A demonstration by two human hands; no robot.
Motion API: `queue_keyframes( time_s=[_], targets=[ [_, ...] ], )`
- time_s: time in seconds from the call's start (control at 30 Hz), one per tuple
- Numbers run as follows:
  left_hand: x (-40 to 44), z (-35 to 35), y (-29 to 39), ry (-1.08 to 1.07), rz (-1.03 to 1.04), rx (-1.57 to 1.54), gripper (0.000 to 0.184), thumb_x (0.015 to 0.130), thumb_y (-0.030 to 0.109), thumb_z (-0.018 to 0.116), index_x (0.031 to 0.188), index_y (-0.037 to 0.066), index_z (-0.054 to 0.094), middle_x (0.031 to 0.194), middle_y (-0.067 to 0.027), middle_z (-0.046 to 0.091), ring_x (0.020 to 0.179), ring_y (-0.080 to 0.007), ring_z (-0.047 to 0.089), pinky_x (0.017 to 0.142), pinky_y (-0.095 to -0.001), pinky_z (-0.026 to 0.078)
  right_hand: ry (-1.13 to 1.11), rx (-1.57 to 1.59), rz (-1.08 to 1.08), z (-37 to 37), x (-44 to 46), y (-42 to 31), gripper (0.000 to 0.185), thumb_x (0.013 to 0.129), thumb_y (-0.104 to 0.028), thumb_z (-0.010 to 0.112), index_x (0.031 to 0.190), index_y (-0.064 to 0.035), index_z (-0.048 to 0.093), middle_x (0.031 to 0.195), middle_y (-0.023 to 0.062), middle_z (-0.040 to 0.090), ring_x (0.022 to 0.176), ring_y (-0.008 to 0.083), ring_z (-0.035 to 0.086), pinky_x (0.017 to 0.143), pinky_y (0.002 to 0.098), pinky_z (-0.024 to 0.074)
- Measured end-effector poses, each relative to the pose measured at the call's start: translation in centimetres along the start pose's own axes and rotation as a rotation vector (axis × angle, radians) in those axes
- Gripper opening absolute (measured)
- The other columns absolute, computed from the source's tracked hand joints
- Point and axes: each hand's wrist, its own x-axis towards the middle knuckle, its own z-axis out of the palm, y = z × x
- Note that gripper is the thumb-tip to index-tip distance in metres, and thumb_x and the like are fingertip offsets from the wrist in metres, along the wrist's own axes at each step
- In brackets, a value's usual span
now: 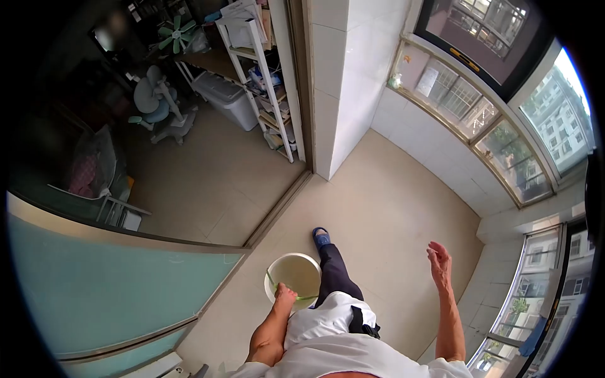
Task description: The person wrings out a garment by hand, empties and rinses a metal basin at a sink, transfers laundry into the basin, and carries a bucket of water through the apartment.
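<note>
My left hand (pixel 285 292) is closed around the green handle of a white bucket (pixel 270 296), which hangs or stands beside my leg; I cannot tell which. Inside the bucket is murky, pale liquid (pixel 295 275). Away from my body on the other side, my right hand (pixel 439 259) is held out over the floor, its fingers slightly bent and apart, with nothing in it.
Beige tile floor (pixel 391 227) runs ahead to a white tiled pillar (pixel 353 75) and low wall. A sliding-door track (pixel 277 211) borders a darker room with a shelf (pixel 261 69), a grey bin (pixel 224 97) and a chair (pixel 154 94). Windows (pixel 460 94) line the right.
</note>
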Motion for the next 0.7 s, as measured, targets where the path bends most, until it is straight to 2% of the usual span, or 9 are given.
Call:
queue_keyframes(
  time_s=[0.07, 0.13, 0.17, 0.23, 0.33, 0.4, 0.53, 0.63, 0.7],
  targets=[
    [2.5, 1.3, 1.0, -0.094, 0.123, 0.084, 0.022, 0.09, 0.028, 0.057, 0.089, 0.008, 0.048, 0.071, -0.004, 0.048, 0.059, -0.0209, 0.05, 0.053, -0.0385, 0.048, 0.103, 0.034, -0.01, 1.6, 6.8, -1.5, 0.041, 0.098, -0.025, 0.064, 0.132, -0.0033, 0.059, 0.125, 0.0128, 0.068, 0.106, 0.0193, 0.065, 0.092, 0.0337, 0.0516],
    [3.1, 1.0, 1.9, 0.071, 0.914, 1.463, 0.033, 0.083, 0.026, 0.068, 0.102, 0.004, 0.052, 0.085, -0.0102, 0.062, 0.075, -0.0251, 0.065, 0.065, -0.0401, 0.056, 0.126, 0.074, -0.093, 3.8, 13.8, -5.7, 0.046, 0.098, -0.025, 0.063, 0.138, -0.0044, 0.053, 0.133, 0.0137, 0.063, 0.112, 0.0208, 0.064, 0.096, 0.0349, 0.0502],
    [3.2, 2.4, 2.8, 0.153, 1.066, 1.599, 0.032, 0.084, 0.027, 0.067, 0.101, 0.005, 0.052, 0.084, -0.0098, 0.061, 0.074, -0.0249, 0.064, 0.064, -0.04, 0.055, 0.077, 0.087, -0.131, 4.7, 18.0, -7.6, 0.053, 0.098, -0.029, 0.063, 0.143, -0.0048, 0.048, 0.142, 0.0153, 0.056, 0.12, 0.0248, 0.061, 0.101, 0.0385, 0.0479],
    [2.7, 4.5, 4.7, 0.128, 0.924, 1.47, 0.029, 0.086, 0.029, 0.064, 0.1, 0.006, 0.053, 0.083, -0.009, 0.06, 0.071, -0.0244, 0.063, 0.061, -0.0397, 0.054, 0.053, 0.025, -0.357, 7.0, 24.6, -16.7, 0.065, 0.097, -0.036, 0.064, 0.15, -0.0053, 0.04, 0.15, 0.0175, 0.046, 0.132, 0.0301, 0.053, 0.109, 0.045, 0.0416],
    [2.6, 7.8, 7.6, 0.011, 0.153, 0.026, 0.026, 0.088, 0.032, 0.061, 0.097, 0.009, 0.053, 0.08, -0.0078, 0.058, 0.067, -0.0237, 0.06, 0.057, -0.0393, 0.051, 0.147, -0.001, -0.715, 11.5, 33.4, -30.1, 0.089, 0.092, -0.05, 0.067, 0.157, -0.0073, 0.024, 0.161, 0.0186, 0.028, 0.147, 0.0356, 0.031, 0.117, 0.0528, 0.0284],
    [3.0, 8.9, 9.3, 0.034, 0.066, -0.18, 0.024, 0.09, 0.034, 0.058, 0.096, 0.01, 0.054, 0.078, -0.007, 0.056, 0.065, -0.0233, 0.059, 0.054, -0.0391, 0.05, 0.251, -0.012, -0.943, 14.4, 37.5, -37.6, 0.1, 0.089, -0.056, 0.069, 0.16, -0.0086, 0.017, 0.164, 0.0184, 0.02, 0.151, 0.0369, 0.022, 0.12, 0.0547, 0.0229],
    [5.6, 10.6, 11.7, 0.058, 0.054, -0.275, 0.026, 0.096, 0.04, 0.047, 0.092, 0.015, 0.051, 0.073, -0.0035, 0.048, 0.053, -0.02, 0.046, 0.046, -0.0361, 0.042, 0.473, -0.009, -1.051, 19.6, 41.9, -47.8, 0.114, 0.082, -0.06, 0.075, 0.16, -0.0069, 0.01, 0.164, 0.0236, 0.013, 0.152, 0.0413, 0.013, 0.121, 0.058, 0.0164],
    [4.8, 12.9, 13.9, 0.175, 0.041, -0.315, 0.014, 0.091, 0.028, 0.056, 0.091, 0.014, 0.051, 0.064, -0.0024, 0.045, 0.051, -0.0178, 0.039, 0.044, -0.0365, 0.035, 0.526, 0.017, -1.006, 22.3, 44.5, -50.8, 0.115, 0.081, -0.057, 0.078, 0.159, -0.0025, 0.012, 0.161, 0.0282, 0.016, 0.15, 0.0431, 0.016, 0.121, 0.055, 0.0176],
    [9.3, 11.1, 13.7, 0.222, 0.824, 1.079, 0.029, 0.081, 0.019, 0.069, 0.099, 0.008, 0.051, 0.077, -0.0078, 0.057, 0.061, -0.0233, 0.056, 0.054, -0.0437, 0.049, 0.604, 0.043, -0.958, 23.8, 45.5, -51.4, 0.114, 0.081, -0.052, 0.081, 0.157, 0.002, 0.015, 0.158, 0.0292, 0.022, 0.149, 0.0432, 0.02, 0.12, 0.0529, 0.0206]
  ],
)
